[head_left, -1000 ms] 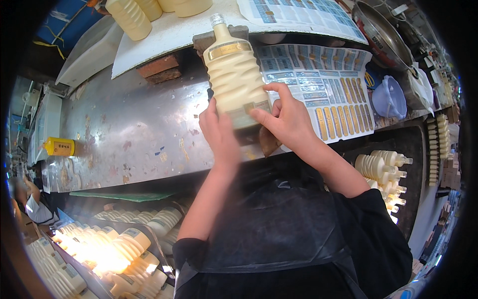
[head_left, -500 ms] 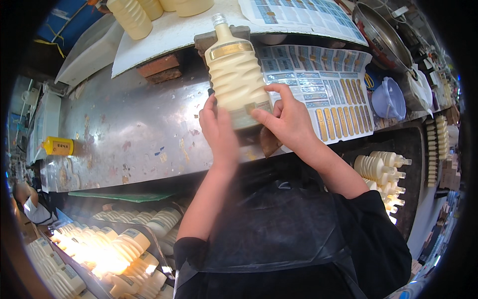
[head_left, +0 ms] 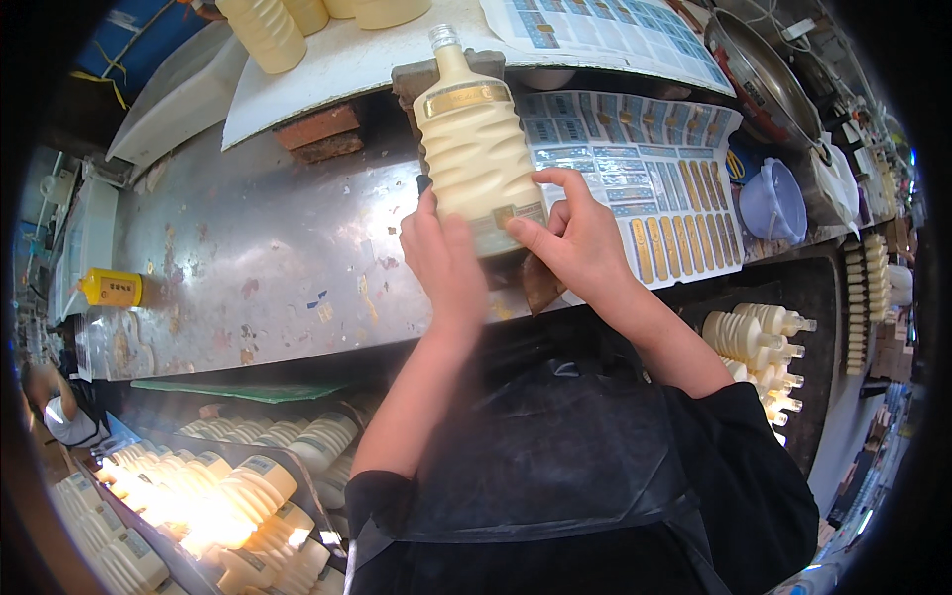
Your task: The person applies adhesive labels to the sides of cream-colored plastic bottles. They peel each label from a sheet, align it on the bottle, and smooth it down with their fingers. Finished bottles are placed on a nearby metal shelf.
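A ridged cream bottle [head_left: 474, 164] lies with its clear-tipped neck away from me, raised on a grey block [head_left: 405, 81]. It has a gold label [head_left: 466, 97] at the shoulder and a small gold-and-grey decal [head_left: 521, 212] low on its front. My right hand [head_left: 580, 233] grips the lower right of the bottle, thumb on the decal and index finger along the side. At the lower left, my left hand [head_left: 441, 258] is closed against the bottle; its thumb side is smeared by motion. A small black piece [head_left: 423, 184] shows at its fingertips.
Decal sheets [head_left: 684, 198] lie right of the bottle, near a blue bucket [head_left: 773, 201]. Bricks [head_left: 319, 134] prop a white board [head_left: 297, 94] bearing more bottles. A yellow container [head_left: 112, 288] stands at left. Bottles fill crates [head_left: 297, 466] below and at right [head_left: 759, 337].
The bottle and both hands sit slightly further right in the picture. Both hands keep their places on the bottle, and the left one stays blurred.
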`<action>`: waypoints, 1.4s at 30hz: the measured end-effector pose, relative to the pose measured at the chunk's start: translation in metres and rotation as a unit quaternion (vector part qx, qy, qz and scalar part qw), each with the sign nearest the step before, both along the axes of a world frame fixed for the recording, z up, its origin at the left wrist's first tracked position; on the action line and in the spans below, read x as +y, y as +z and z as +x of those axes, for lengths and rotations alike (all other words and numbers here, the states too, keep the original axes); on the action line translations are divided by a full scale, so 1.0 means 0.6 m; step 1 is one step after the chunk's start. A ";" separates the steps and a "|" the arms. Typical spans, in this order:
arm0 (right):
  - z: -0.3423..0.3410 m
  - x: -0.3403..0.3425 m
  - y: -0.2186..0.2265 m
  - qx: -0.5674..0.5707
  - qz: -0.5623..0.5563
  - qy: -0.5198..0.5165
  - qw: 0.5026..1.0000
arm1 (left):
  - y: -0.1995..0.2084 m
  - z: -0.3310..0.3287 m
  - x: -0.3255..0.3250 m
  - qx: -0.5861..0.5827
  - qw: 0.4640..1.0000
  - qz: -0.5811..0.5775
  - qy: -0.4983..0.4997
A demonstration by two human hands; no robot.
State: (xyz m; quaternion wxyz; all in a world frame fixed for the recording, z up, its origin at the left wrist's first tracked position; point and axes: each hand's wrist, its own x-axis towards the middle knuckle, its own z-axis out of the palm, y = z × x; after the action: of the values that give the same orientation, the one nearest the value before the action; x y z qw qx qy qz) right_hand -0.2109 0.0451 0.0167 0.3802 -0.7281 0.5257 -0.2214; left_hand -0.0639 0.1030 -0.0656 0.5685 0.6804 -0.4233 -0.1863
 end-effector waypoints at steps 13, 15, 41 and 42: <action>0.001 0.000 0.001 0.004 0.003 -0.005 1.000 | -0.006 0.007 0.000 0.040 0.999 -0.015 -0.012; 0.000 0.000 -0.002 0.002 -0.002 -0.005 1.000 | -0.005 0.007 0.001 0.093 0.995 -0.018 -0.014; 0.010 0.017 0.043 0.019 -0.415 0.175 0.893 | 0.001 0.019 0.023 0.231 0.967 -0.082 -0.065; 0.010 -0.001 0.031 0.008 -0.461 0.157 0.873 | 0.002 0.020 0.024 0.235 0.966 -0.082 -0.069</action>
State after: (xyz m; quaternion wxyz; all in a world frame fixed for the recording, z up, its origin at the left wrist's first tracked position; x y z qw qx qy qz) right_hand -0.2051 0.0447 0.0354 0.0266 -0.8955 0.2454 -0.3702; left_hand -0.0519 0.1172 -0.0642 0.6915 0.5376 -0.3375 -0.3449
